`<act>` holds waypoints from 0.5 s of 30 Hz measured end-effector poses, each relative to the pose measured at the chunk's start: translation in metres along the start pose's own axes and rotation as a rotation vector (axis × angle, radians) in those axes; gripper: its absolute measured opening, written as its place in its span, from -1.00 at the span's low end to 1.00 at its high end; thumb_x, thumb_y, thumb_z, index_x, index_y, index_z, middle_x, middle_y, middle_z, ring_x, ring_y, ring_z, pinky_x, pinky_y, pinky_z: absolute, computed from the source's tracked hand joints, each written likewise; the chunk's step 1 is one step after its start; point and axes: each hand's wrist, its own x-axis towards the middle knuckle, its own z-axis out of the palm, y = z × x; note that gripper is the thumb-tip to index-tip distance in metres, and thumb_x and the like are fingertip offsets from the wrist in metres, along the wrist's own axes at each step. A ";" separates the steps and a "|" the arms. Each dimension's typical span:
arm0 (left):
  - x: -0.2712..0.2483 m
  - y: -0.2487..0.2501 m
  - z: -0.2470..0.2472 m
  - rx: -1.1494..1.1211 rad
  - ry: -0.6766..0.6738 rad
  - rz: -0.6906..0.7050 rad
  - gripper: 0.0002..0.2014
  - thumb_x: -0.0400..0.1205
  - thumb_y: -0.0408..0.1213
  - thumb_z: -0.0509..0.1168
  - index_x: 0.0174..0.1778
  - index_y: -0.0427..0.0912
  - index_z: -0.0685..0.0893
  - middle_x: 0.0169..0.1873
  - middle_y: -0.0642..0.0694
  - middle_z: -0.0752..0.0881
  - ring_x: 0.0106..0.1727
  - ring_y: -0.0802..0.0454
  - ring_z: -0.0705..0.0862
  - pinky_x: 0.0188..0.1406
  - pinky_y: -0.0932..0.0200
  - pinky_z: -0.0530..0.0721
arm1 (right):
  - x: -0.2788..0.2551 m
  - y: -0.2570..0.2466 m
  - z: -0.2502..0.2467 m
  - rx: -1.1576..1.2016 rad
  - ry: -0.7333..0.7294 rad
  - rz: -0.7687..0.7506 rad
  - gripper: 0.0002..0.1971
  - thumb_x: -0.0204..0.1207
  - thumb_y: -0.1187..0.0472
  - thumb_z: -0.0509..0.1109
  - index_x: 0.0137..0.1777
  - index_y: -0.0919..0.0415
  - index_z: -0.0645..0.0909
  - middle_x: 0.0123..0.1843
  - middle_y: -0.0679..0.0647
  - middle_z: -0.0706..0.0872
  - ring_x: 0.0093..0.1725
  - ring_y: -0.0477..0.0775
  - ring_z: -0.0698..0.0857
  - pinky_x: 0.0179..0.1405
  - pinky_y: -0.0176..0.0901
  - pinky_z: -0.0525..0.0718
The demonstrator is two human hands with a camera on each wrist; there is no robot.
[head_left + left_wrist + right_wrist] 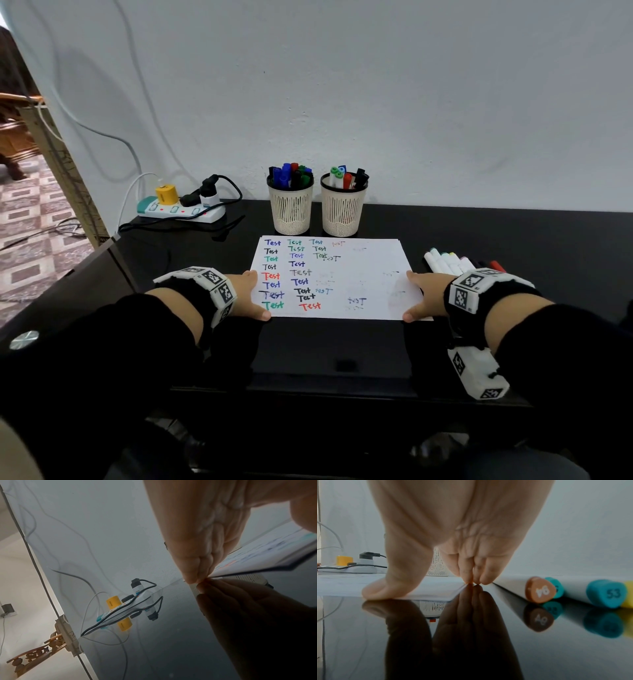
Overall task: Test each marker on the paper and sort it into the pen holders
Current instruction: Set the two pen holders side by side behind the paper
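A white paper covered with several coloured "Test" words lies flat on the black table. My left hand touches its left edge with straight fingers, the thumb at the near left corner. At the right edge is my right hand, its thumb resting on the paper's near right corner and its straight fingers touching the table. Neither hand holds a marker. Two cream mesh pen holders stand behind the paper, the left one and the right one, both with markers in them. Loose markers lie right of the paper.
A power strip with plugs and cables sits at the table's back left. In the right wrist view a brown cap marked 84 and a teal cap marked 53 lie just right of my fingers. The wall stands close behind the holders.
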 end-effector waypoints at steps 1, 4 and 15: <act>-0.001 0.001 -0.001 0.000 -0.001 0.000 -0.15 0.56 0.17 0.27 0.58 -0.26 0.05 0.33 -0.10 0.50 0.26 -0.05 0.56 0.12 0.17 0.48 | 0.000 0.001 0.001 0.009 -0.001 0.002 -0.09 0.46 -0.22 0.41 0.65 0.17 0.07 0.51 0.10 0.45 0.45 0.15 0.48 0.44 -0.01 0.40; -0.007 0.009 0.000 0.018 0.017 -0.004 -0.19 0.59 0.09 0.28 0.57 -0.29 0.05 0.43 -0.14 0.39 0.36 -0.06 0.50 0.24 0.15 0.45 | -0.003 0.001 0.001 0.028 0.000 0.001 -0.09 0.46 -0.22 0.41 0.65 0.17 0.05 0.51 0.09 0.44 0.45 0.15 0.47 0.44 -0.01 0.40; -0.003 0.084 -0.012 -0.021 0.077 0.159 -0.16 0.67 0.17 0.06 0.64 -0.32 -0.14 0.64 -0.24 -0.17 0.65 -0.13 -0.02 0.57 -0.02 0.08 | -0.017 0.029 -0.017 0.234 0.203 0.182 -0.03 0.41 -0.40 0.32 0.66 0.15 0.09 0.62 0.12 0.30 0.56 0.21 0.35 0.48 0.05 0.34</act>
